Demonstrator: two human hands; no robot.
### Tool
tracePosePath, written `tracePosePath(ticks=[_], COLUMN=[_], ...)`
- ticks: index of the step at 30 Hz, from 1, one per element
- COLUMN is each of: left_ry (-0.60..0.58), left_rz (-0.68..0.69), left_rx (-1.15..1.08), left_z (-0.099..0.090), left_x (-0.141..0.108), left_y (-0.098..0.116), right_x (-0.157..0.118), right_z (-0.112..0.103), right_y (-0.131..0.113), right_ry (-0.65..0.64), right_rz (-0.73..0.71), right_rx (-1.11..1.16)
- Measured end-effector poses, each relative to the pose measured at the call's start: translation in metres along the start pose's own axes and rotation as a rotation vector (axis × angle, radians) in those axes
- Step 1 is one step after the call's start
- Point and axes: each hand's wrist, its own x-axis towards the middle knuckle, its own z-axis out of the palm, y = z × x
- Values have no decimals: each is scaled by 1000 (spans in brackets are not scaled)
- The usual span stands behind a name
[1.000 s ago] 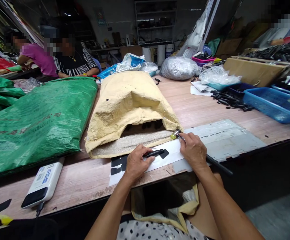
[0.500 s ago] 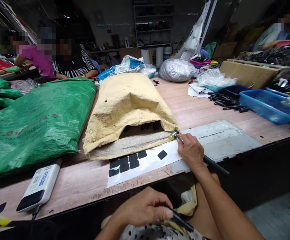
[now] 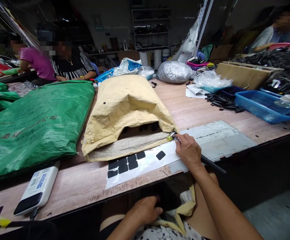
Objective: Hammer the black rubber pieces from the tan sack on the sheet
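My right hand (image 3: 188,150) is closed around a small hammer (image 3: 171,135) with a shiny metal head and a yellow face. Its dark handle sticks out behind the hand, over the table edge. The head rests by the right corner of a yellow woven sack (image 3: 130,96), whose mouth gapes toward me with dark pieces inside. Down over my lap, my left hand (image 3: 146,210) has thumb and forefinger apart, with nothing visible between them. It is beside another open yellow sack (image 3: 187,206). Black rounded stickers (image 3: 132,162) lie on a white sheet (image 3: 147,170) at the table edge.
A green sack (image 3: 40,123) and a white power bank (image 3: 37,188) lie to the left. On the right are a grey board (image 3: 224,141), a blue tray (image 3: 257,106) and piles of black parts (image 3: 224,102). Several people sit across the table.
My left hand has let go of a dark stick-like piece, which is out of sight now. That hand has shifted slightly lower left; my right hand keeps the hammer in place.
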Motion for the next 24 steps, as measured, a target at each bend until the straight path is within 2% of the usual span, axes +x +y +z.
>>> tracePosePath(ticks=[2, 3, 4, 5, 6, 7, 8, 10, 11, 12, 14, 17, 20, 22, 24], left_ry=[-122, -169, -175, -131, -20, 151, 369, 762, 886, 947, 987, 962, 946, 939, 937], left_rz=[217, 327, 407, 451, 477, 470, 426, 237, 112, 42, -69, -135, -153, -144, -78], left_rx=[40, -9, -91, -170, -206, -191, -160, -21, 67, 101, 147, 168, 196, 213, 200], left_z=[-27, -43, -61, -80, -99, -118, -136, -167, -179, -189, -200, -204, -202, -198, -191], left_x=[-18, -24, -26, -25, -19, -9, 5, 37, 53, 67, 89, 103, 95, 80, 62], left_y=[26, 40, 52, 63, 71, 76, 78, 75, 72, 69, 63, 59, 56, 52, 46], right_x=[0, 0, 0, 0, 0, 0, 0, 1, 1, 1, 1, 1, 1, 1, 1], right_z=[1, 1, 2, 2, 1, 1, 0, -1, -1, -2, -2, -2, -1, 0, 1], right_y=[1, 1, 1, 1, 1, 1, 0, 0, -1, -1, -1, -1, 0, 0, 1], right_ry=[6, 8, 6, 5, 2, 0, -2, -7, -10, -13, -14, -13, -5, 0, 3], right_rz=[-2, -3, -4, -5, -5, -2, 1, 9, 11, 12, 11, 14, 17, 16, 17], right_rx=[-3, -3, -4, -6, -8, -10, -10, -3, 3, 10, 20, 22, 24, 28, 30])
